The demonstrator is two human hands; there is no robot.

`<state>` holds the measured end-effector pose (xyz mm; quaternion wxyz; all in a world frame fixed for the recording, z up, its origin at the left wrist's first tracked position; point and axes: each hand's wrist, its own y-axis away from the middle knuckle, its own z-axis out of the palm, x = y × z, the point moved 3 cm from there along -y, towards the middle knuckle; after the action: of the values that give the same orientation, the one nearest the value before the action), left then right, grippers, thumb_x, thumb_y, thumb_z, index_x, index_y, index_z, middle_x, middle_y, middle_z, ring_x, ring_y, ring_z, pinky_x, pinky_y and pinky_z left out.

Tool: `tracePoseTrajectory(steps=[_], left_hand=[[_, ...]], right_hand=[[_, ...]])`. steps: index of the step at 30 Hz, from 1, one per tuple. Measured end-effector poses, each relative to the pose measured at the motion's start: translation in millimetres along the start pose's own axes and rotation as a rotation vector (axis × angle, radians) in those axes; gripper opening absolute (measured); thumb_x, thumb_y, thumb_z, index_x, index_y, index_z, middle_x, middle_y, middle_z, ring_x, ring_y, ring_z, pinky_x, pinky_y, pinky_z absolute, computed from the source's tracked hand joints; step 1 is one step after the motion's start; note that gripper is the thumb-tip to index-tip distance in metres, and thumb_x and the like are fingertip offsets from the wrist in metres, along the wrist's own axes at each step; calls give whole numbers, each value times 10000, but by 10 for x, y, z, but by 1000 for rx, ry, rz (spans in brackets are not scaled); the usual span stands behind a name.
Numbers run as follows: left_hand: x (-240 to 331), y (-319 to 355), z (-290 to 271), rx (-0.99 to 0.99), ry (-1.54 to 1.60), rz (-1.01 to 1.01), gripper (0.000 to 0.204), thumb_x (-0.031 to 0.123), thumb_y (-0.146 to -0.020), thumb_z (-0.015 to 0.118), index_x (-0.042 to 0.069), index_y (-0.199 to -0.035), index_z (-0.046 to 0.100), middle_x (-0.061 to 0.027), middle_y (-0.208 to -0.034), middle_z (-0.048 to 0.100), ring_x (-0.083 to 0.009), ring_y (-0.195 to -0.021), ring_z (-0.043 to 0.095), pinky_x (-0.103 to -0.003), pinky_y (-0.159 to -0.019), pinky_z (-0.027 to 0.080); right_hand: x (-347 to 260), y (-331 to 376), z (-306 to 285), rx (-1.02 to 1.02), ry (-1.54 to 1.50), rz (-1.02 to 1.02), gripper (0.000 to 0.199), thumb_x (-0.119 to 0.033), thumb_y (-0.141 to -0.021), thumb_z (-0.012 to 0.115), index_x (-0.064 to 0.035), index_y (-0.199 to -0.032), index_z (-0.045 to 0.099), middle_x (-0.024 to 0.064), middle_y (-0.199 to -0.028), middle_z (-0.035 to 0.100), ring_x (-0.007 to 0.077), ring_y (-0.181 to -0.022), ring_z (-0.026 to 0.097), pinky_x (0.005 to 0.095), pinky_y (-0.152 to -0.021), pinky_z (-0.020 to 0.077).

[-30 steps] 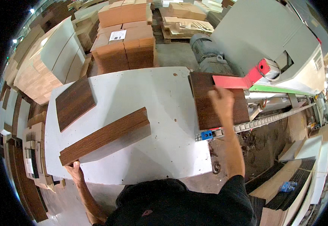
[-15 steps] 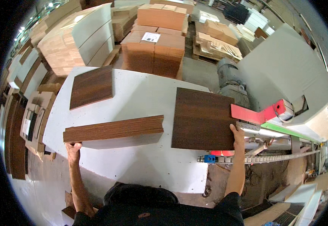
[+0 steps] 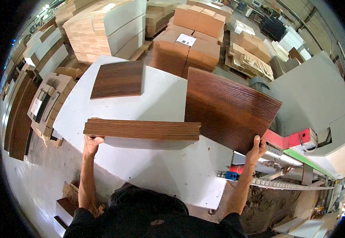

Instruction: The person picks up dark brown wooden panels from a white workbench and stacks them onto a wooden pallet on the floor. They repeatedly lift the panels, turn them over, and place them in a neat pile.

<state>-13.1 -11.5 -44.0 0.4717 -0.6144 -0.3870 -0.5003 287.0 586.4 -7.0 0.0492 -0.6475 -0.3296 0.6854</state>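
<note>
Panel (image 3: pixel 228 107), ctr-right, pinched in R hand (image 3: pixel 255 150); L hand (image 3: pixel 91 146) grips stack (image 3: pixel 140 130), ctr-left. Prob. stacking; next: align both.

Along the lower edge of the frame I see a black top (image 3: pixel 196 225), with a small, dull reddish oval mark (image 3: pixel 156 222) near the bottom centre. A rounded black bulge (image 3: pixel 148 202) rises above it. I make out a short left sleeve (image 3: pixel 78 225) and a matching right sleeve (image 3: pixel 234 225). Both forearms are bare, as are the left hand (image 3: pixel 92 146) and right hand (image 3: pixel 256 150).
</note>
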Motion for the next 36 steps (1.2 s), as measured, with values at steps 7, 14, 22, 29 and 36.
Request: tracePoseTrajectory(steps=[7,14,22,29,36], left_hand=[[381,-94,284,-33,146,10,931,383,-573,948,5,-1316,533,-95,-1162,608,-204,-1046,576,-368,-872,484],[477,-183,232,-108,89,1,1129,452,-560,940,-26,-1433,408,-193,-1457,463,-323,-1328,479,-463,-1081,404],[294,-391,214,-6,124,-10,851,320,-590,942,-19,-1255,533,-67,-940,637,-185,-851,604,-338,-787,510],[247,-666,280,-185,38,-52,621,320,-706,882,-86,-1101,628,-163,-1035,686,-224,-928,654,-381,-853,524],[292,-484,196,-183,43,33,1220,324,-589,953,98,-1556,245,-154,-1468,460,-295,-1389,405,-490,-1158,350]], right_hand=[[156,718,1334,195,-613,188,351,-333,-942,658,-1,-843,606,10,-841,581,154,-798,518,342,-757,471],[550,1484,2100,-166,-528,125,382,-361,-966,596,12,-885,609,38,-860,602,145,-775,535,332,-725,496],[-212,1476,2147,-270,-482,333,574,-457,-992,516,33,-1290,545,124,-1228,618,221,-1104,583,347,-930,479],[-495,1584,2027,-319,-150,373,641,-269,-954,561,14,-1486,342,154,-1451,436,255,-1307,433,401,-1104,333],[-355,1762,2073,-291,-370,173,697,-493,-979,523,35,-1417,400,144,-1389,503,265,-1254,506,427,-1057,410]])
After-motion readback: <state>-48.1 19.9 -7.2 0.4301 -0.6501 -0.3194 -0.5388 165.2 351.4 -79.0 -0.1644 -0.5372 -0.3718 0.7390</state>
